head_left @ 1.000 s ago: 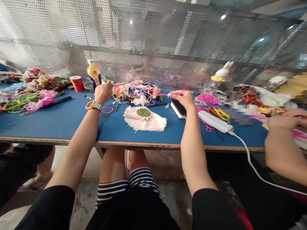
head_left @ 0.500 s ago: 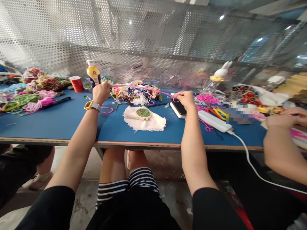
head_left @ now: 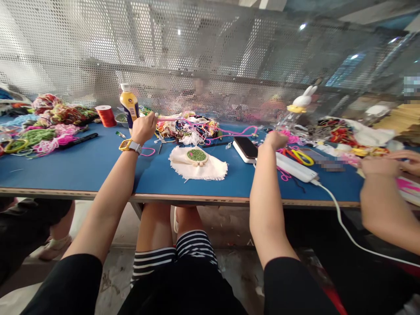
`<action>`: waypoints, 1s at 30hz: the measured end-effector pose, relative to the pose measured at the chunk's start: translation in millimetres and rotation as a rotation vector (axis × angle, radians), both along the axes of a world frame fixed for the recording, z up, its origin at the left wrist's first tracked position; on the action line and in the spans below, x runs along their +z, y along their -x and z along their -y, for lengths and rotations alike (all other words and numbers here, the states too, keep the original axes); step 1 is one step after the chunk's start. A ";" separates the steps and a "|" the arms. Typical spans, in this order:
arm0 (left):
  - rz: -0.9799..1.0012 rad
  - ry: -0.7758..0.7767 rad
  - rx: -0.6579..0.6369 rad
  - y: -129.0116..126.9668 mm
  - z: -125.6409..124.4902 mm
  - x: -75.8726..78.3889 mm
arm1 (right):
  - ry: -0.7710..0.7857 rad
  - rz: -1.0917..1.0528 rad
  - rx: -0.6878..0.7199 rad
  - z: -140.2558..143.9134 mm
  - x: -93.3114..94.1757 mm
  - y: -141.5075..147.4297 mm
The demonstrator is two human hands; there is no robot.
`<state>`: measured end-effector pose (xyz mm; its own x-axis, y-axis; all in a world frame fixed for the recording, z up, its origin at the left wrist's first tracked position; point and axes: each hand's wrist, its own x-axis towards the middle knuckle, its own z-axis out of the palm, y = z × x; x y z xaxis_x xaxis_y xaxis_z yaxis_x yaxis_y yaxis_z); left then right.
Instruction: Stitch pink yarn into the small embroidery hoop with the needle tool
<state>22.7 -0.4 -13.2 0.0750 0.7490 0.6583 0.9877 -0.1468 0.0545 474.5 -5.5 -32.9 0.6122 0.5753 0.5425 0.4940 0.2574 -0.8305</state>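
My left hand (head_left: 144, 127) is closed, pinching pink yarn (head_left: 239, 132) that runs right across a tangled heap of coloured threads (head_left: 190, 129) and bends back in a loose loop. My right hand (head_left: 275, 141) reaches past the phone (head_left: 246, 148), close to a pink yarn bundle (head_left: 293, 137) and the yellow-handled scissors (head_left: 303, 157); its fingers are mostly hidden, so I cannot tell what they touch. Between my arms lies a frayed white cloth (head_left: 213, 168) in a small round embroidery hoop (head_left: 197, 163), its middle stitched green with a little pink.
A yellow bottle (head_left: 129, 105) and a red thread spool (head_left: 105, 116) stand behind my left hand. More yarn (head_left: 42, 135) lies far left. A white power strip (head_left: 297, 167) trails a cable over the table edge. At right, another person's hands (head_left: 382, 166) work. A perforated metal screen (head_left: 183, 48) rises behind.
My right hand has let go of the pink yarn and moved right, past the phone. The yarn's free end now lies slack in a loop. My left hand has shifted slightly right.
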 end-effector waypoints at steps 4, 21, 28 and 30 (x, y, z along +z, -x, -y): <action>-0.005 -0.001 -0.031 -4.5 4.3 3.8 | -0.091 -0.063 -0.213 -4.0 7.3 26.6; -0.104 0.026 -0.204 -34.7 17.2 4.4 | 0.015 0.532 0.563 -8.8 -22.8 139.6; -0.135 0.053 -0.192 -33.8 16.1 3.9 | 0.025 0.713 0.498 -5.2 -19.0 138.1; -0.132 0.050 -0.205 -34.2 16.1 3.7 | 0.032 0.741 0.479 -5.7 -19.4 137.7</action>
